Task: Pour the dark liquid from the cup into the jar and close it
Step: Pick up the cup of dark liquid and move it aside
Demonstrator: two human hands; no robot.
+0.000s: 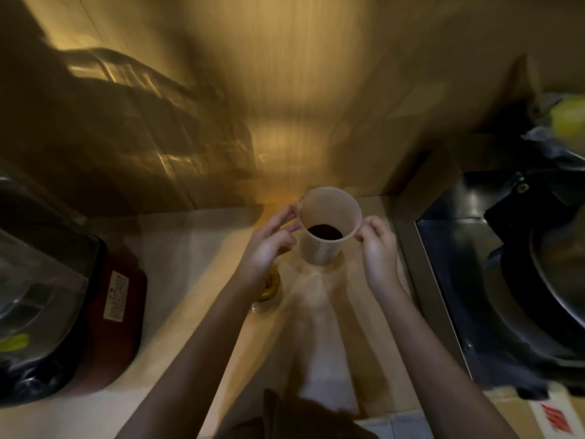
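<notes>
A translucent plastic cup point(326, 236) stands on the pale counter point(190, 248) near the back wall, with a little dark liquid in its bottom. My left hand point(269, 245) hovers at the cup's left side, fingers apart and fingertips close to its wall. My right hand point(378, 248) is at the right side, its fingertips pinching the rim. A small glass jar with a yellowish top point(269, 288) sits on the counter just under my left wrist, mostly hidden by it.
A blender with a dark red base point(117, 315) and clear jug stands at the left. At the right is a stove point(459, 248) with a large black pan point(544, 280). A blurred wire rack point(142, 122) hangs on the wall.
</notes>
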